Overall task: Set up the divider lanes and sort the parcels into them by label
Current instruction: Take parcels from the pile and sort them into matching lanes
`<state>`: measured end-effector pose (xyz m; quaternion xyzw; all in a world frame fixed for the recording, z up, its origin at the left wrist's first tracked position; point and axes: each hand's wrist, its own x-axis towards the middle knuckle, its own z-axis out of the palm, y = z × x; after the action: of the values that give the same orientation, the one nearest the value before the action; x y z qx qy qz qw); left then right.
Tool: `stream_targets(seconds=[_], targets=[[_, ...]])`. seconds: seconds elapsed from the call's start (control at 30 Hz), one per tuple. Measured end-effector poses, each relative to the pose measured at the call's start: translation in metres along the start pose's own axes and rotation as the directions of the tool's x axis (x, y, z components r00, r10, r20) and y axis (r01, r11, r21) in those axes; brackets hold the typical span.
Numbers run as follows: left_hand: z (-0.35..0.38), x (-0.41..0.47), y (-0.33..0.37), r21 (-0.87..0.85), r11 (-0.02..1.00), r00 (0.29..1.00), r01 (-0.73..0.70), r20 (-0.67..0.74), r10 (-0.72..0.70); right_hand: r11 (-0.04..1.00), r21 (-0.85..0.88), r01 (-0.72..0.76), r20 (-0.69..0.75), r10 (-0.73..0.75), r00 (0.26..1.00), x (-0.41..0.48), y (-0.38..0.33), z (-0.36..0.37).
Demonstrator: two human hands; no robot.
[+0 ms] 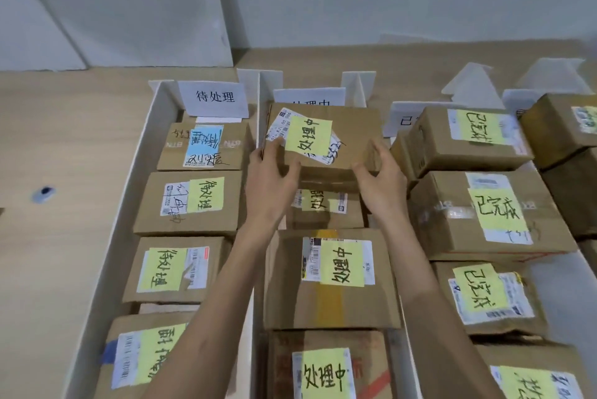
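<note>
With the dividers (pixel 262 101) standing and three lanes (pixel 555 272) largely filled, we grip the parcel (pixel 355 127) by its near corners with the left hand (pixel 274 179) and right hand (pixel 381 182) at the far end of the middle lane (pixel 256 318); little sorting appears left.

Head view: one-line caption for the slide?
Yellow-labelled parcel gripped by the left hand and right hand, far end of the middle lane.
</note>
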<state>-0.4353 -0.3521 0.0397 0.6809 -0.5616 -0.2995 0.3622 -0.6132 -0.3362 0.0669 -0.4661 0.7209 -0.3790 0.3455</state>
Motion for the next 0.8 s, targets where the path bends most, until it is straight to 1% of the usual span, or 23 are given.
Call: stream_targets(seconds=[0.13,0.23,0.47,0.53,0.67,0.8], targets=[[0.018,0.045,-0.009,0.018,1.000,1.000,0.015,-0.017,-0.015,0.999,-0.041,0.005,0.037,-0.004,0.999,0.052,0.002,0.018],[0.030,0.068,-0.014,0.030,0.999,0.999,0.026,-0.029,-0.025,1.000,-0.024,-0.010,0.033,0.010,0.999,0.079,0.006,0.030],[0.043,0.085,-0.020,0.060,0.998,0.997,-0.025,-0.072,0.029,1.000,-0.007,0.015,-0.009,-0.015,1.000,0.101,0.011,0.041],[0.043,0.084,-0.020,0.056,0.998,0.998,-0.030,-0.057,0.033,0.998,-0.057,0.034,-0.012,-0.034,0.999,0.100,0.012,0.043],[0.032,0.075,-0.015,0.067,0.998,1.000,-0.018,-0.003,0.018,0.966,-0.233,0.113,-0.034,-0.124,0.992,0.083,0.006,0.042],[0.004,0.052,-0.003,0.046,0.999,1.000,-0.014,-0.013,0.014,0.935,-0.297,0.193,-0.005,-0.204,0.979,0.056,-0.018,0.034]])
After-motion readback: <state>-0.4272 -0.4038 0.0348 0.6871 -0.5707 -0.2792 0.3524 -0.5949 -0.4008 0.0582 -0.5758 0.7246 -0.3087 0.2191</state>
